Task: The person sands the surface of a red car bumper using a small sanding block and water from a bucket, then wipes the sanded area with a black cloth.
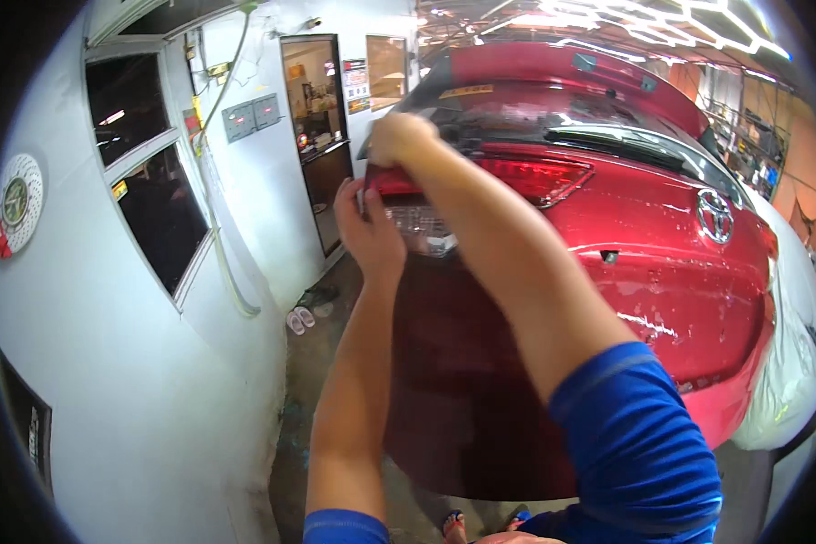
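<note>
Both my arms reach forward to the left rear corner of a red car (639, 240). My right hand (403, 140) is closed and slightly blurred, above the outer end of the red tail light (535, 179). What it grips is hidden. Just below it, my left hand (369, 231) is raised beside the light, its fingers and thumb bent around something thin and dark that I cannot make out. A clear lower lamp (420, 228) shows between my forearms. Beneath it, the car's rear corner (471, 372) looks dark red.
A white wall (181, 390) with windows runs along the left, holding a round clock-like disc (18, 204). A hose (216, 208) hangs down it. Light shoes (300, 319) sit on the floor near the doorway (322, 154). White sheeting (793, 354) covers the car's right side.
</note>
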{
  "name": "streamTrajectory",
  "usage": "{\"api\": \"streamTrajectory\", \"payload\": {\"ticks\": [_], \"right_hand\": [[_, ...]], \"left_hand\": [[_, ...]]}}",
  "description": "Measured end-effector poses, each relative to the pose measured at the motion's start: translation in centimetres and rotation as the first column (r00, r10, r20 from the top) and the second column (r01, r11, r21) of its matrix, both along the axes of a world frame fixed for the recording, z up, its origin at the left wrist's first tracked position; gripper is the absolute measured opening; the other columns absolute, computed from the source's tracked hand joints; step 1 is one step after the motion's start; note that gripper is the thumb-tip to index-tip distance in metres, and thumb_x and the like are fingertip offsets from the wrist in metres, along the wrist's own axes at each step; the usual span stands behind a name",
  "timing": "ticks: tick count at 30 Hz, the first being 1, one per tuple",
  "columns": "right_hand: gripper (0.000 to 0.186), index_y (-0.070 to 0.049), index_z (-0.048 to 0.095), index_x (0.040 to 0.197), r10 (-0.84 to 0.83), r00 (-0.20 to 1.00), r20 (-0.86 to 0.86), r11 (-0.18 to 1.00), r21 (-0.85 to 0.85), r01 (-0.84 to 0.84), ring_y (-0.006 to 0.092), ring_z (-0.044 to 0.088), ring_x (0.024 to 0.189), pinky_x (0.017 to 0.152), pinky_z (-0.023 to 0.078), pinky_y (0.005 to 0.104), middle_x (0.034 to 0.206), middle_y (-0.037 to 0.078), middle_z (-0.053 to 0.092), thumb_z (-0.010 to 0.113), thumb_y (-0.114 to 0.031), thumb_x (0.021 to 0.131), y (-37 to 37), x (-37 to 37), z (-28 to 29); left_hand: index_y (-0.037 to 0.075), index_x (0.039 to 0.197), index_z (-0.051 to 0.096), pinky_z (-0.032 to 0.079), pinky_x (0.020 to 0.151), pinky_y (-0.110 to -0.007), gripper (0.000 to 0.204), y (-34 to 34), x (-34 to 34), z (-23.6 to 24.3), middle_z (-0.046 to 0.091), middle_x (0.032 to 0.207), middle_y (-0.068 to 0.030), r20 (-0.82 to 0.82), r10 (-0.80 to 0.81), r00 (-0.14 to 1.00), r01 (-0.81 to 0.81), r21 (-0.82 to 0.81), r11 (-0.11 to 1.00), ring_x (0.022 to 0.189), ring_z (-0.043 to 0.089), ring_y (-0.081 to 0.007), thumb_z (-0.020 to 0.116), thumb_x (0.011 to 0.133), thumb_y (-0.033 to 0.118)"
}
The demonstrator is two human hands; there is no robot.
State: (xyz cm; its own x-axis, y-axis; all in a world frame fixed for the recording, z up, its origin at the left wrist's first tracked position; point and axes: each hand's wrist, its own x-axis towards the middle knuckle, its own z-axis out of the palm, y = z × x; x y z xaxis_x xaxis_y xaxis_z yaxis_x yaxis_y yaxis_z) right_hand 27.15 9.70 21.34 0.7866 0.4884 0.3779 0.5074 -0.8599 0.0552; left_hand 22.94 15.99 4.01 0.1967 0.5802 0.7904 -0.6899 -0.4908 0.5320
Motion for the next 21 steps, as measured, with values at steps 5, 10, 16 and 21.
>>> {"api": "streamTrajectory", "payload": {"ticks": [5,10,16,21], "right_hand": [[0.03,-0.01,0.081,0.108,0.164,0.984,0.064,0.984,-0.075,-0.159,0.0313,0.074,0.115,0.091,0.061,0.0434,0.119,0.02,0.076,0.068,-0.024,0.084,-2.2,0.2,-1.2],[0.034,-0.011,0.073,0.12,0.19,0.791,0.581,0.972,0.001,-0.234,0.0296,0.065,0.113,0.096,0.051,0.045,0.118,0.01,0.069,0.065,-0.032,0.094,-18.7,-5.1,-5.1],[0.037,-0.014,0.072,0.122,-0.102,0.655,0.748,0.978,0.197,-0.072,0.0285,0.061,0.098,0.087,0.046,0.0428,0.109,0.009,0.065,0.071,-0.024,0.086,-37.7,-10.7,-6.8],[0.038,-0.014,0.07,0.123,-0.459,0.505,0.731,0.872,0.481,0.096,0.0369,0.063,0.097,0.086,0.049,0.0453,0.11,0.018,0.063,0.073,-0.017,0.086,-52.1,-12.0,-9.2]], "left_hand": [[-0.004,0.135,0.06,0.036,0.119,-0.046,0.043,1.8,-0.7,0.0,0.053,0.148,-0.026,-0.119,0.187,0.975,-0.148,0.282,0.948,0.139,0.05,-0.0395,0.061,0.106,0.028],[0.001,0.143,0.059,0.029,0.123,-0.053,0.069,-1.0,-0.6,5.6,0.056,0.15,-0.0223,-0.256,0.207,0.944,0.026,0.684,0.729,0.144,0.046,-0.0399,0.054,0.104,0.057],[-0.002,0.15,0.047,0.032,0.121,-0.052,0.084,-14.0,-1.8,10.0,0.054,0.149,-0.0232,-0.097,0.154,0.983,0.034,0.929,0.367,0.141,0.047,-0.0407,0.064,0.096,0.06],[-0.004,0.148,0.049,0.037,0.118,-0.052,0.092,-22.1,-2.0,11.7,0.056,0.148,-0.0253,-0.135,0.054,0.989,0.113,0.946,0.304,0.139,0.051,-0.0415,0.073,0.088,0.062]]}}
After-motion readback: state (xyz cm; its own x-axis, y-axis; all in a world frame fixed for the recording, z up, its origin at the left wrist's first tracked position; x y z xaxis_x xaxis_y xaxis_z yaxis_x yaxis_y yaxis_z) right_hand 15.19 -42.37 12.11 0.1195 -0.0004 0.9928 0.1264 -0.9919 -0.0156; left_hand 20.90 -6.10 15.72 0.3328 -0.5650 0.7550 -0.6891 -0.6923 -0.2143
